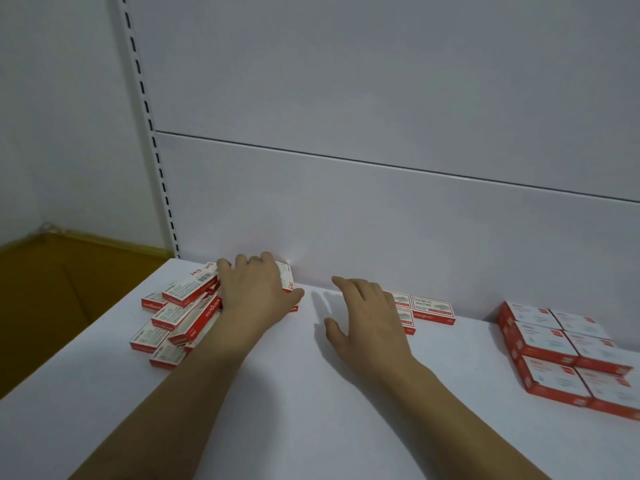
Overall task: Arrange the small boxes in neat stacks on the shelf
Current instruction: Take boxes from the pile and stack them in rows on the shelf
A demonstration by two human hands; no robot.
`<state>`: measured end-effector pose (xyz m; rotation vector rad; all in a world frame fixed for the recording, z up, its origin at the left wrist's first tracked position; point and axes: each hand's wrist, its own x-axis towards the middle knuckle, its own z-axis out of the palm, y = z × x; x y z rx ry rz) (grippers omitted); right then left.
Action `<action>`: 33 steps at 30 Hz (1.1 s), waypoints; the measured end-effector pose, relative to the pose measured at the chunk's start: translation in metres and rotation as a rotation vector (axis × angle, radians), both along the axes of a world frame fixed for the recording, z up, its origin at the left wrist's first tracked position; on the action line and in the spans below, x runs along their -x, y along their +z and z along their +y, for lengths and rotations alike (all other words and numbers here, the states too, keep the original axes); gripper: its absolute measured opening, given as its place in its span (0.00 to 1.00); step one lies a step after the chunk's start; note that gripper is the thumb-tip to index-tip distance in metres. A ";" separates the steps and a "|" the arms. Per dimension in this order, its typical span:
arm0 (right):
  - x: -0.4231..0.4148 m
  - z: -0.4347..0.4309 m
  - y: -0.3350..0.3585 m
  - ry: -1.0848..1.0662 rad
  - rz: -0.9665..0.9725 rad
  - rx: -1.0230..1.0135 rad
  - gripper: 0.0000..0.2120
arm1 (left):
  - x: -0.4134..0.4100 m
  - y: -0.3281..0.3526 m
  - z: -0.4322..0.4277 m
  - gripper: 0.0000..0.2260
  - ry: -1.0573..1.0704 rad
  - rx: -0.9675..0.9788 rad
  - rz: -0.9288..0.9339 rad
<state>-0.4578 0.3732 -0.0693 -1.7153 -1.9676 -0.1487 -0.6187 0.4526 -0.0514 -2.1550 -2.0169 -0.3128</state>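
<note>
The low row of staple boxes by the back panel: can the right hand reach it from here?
Probably yes. The open right hand is beside the low row of staple boxes, nothing between them; the left hand grips a staple box in the pile.

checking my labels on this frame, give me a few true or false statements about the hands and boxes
The left hand grips a box atop the jumbled pile. True.
The right hand holds a box. False: its fingers are spread, holding nothing.
The right-end boxes on the shelf lie scattered. False: they form a neat block.
A few flat boxes lie by the back panel beyond the right hand. True.
</note>
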 end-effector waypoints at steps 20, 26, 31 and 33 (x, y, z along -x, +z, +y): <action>-0.024 0.010 0.025 0.049 0.303 0.208 0.34 | -0.011 0.006 -0.033 0.17 -0.487 -0.047 -0.652; -0.048 -0.009 0.045 0.075 0.467 0.278 0.29 | -0.026 0.002 -0.049 0.17 -0.658 0.231 -1.076; -0.072 -0.042 0.053 0.058 0.684 0.262 0.24 | -0.039 0.002 -0.060 0.18 -0.701 0.389 -1.266; -0.076 -0.051 0.049 0.052 0.723 0.236 0.23 | -0.046 0.001 -0.066 0.19 -0.708 0.414 -1.266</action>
